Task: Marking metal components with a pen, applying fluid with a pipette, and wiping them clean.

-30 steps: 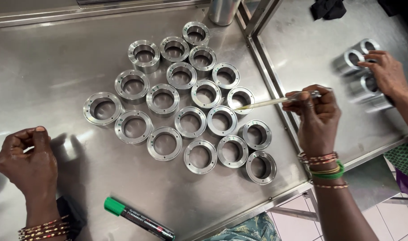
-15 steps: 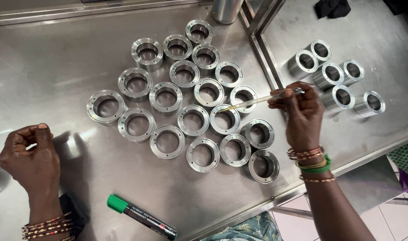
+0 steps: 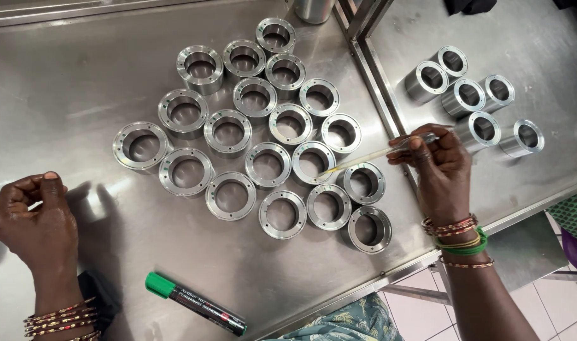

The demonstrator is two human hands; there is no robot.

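Several machined steel rings (image 3: 267, 164) lie in close rows on the steel table (image 3: 67, 76). My right hand (image 3: 441, 172) pinches a thin pale stick (image 3: 367, 158), whose tip points left at the ring (image 3: 363, 182) near the table's right edge. Bangles circle that wrist. My left hand (image 3: 33, 221) rests at the table's left, fingers curled shut; whether something small sits between them I cannot tell. A green-capped black marker (image 3: 195, 304) lies near the front edge between my hands.
A second steel table (image 3: 553, 57) adjoins on the right and carries several taller steel rings (image 3: 470, 98). A metal cylinder (image 3: 313, 9) stands at the back. Tiled floor (image 3: 553, 303) shows below the table edge.
The view has shifted, so the rings on the right table show more fully. Another person's hand seen there a second ago is gone. My right hand has drifted slightly rightward with the stick.
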